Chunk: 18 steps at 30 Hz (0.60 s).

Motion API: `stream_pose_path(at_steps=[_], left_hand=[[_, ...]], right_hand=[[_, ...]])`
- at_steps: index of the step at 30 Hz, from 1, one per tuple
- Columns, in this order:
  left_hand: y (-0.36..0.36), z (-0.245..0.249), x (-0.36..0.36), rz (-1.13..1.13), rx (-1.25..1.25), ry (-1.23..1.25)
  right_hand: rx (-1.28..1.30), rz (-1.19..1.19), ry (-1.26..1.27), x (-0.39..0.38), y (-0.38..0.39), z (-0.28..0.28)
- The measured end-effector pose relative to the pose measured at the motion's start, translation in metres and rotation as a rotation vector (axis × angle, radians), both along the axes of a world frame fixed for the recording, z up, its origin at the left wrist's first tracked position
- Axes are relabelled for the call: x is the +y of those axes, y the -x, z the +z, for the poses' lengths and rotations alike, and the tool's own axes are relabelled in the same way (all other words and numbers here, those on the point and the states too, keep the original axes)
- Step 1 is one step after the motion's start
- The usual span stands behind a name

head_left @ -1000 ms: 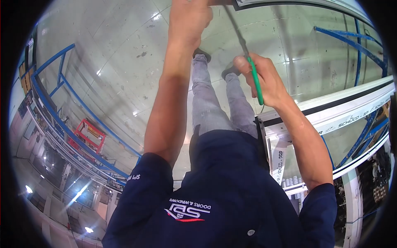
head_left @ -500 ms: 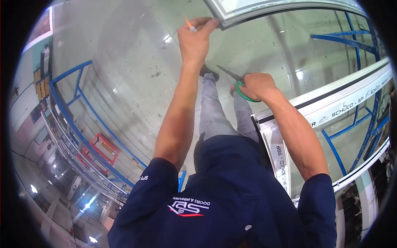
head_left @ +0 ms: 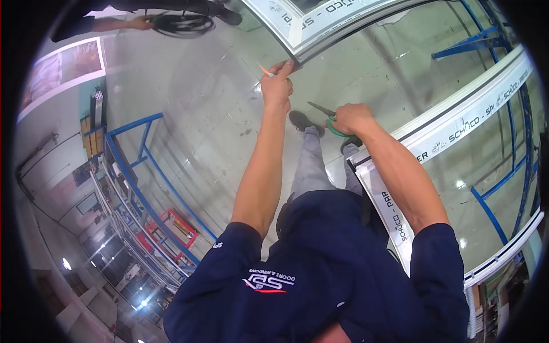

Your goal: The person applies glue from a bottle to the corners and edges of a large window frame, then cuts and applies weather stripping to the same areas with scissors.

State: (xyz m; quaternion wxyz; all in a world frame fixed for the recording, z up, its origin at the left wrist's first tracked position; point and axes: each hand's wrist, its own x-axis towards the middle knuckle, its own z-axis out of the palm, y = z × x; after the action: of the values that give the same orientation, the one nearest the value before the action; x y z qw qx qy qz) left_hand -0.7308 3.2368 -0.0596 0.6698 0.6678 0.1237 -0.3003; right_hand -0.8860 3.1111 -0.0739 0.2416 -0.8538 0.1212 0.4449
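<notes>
My left hand reaches out to the corner of a white window frame, its fingertips touching the dark edge there. A thin orange-tipped stick pokes out between its fingers. My right hand is lower and to the right, gripping green-handled scissors whose blades point left, clear of the frame. My legs in grey jeans and dark shoes stand on the floor beneath both hands.
A second white frame with printed protective tape runs along the right, its corner by my right forearm. Blue metal racks and a red cart stand to the left. Another person's hand holds a black coil at the top.
The scissors were up against the frame a second ago; my right hand has drawn them back and turned the blades leftward. My left hand stays at the frame's corner. The view has tilted up.
</notes>
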Motion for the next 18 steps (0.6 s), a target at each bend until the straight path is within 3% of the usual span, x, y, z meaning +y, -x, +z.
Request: stream_pose_path(at_steps=[15,18], left_hand=[[-0.01,0.004,0.008,-0.156,0.043,0.037],[-0.009,0.005,0.002,-0.111,0.024,-0.058]], right_hand=[[-0.057,-0.044,-0.007,-0.003,0.0,-0.006],[-0.069,-0.064,-0.017,-0.004,0.001,-0.007]])
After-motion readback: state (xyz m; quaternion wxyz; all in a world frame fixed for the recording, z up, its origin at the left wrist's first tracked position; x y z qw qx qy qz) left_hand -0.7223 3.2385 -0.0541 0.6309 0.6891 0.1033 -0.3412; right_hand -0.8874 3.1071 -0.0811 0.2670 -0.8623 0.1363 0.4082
